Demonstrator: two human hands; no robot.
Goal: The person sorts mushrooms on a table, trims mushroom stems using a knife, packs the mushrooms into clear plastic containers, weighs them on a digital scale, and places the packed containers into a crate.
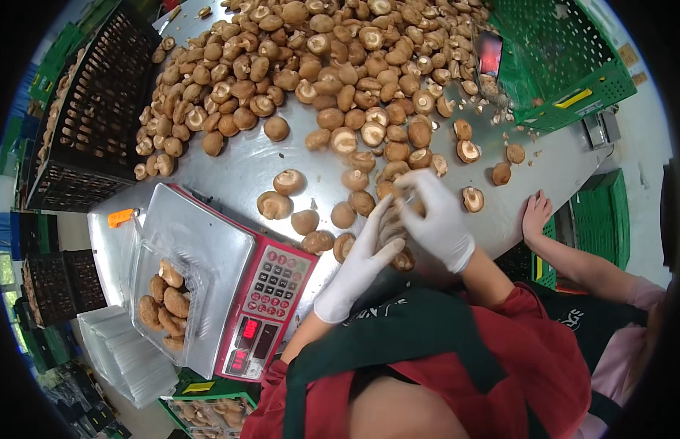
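Observation:
Both my hands wear white gloves and meet over the near edge of the mushroom pile. My left hand (367, 249) is curved, its thumb apart from its fingers. My right hand (441, 219) bends its fingers towards the left fingertips. Motion blur and the fingers hide whether either hand grips a mushroom. Loose brown mushrooms, probably shiitake, lie around them, such as a mushroom (362, 203) beside my left fingers and an upturned mushroom (472, 199) right of my right hand. Another mushroom (403, 259) lies below, between the hands.
A red digital scale (200, 263) stands left, carrying an open clear plastic box (200, 307) of mushrooms. Stacked clear trays (126, 351) and an orange-handled cutter (120, 218) are nearby. Black crate (93, 110) and green crate (581, 93) flank the mushroom heap (329, 60). A co-worker's hand (536, 214) rests right.

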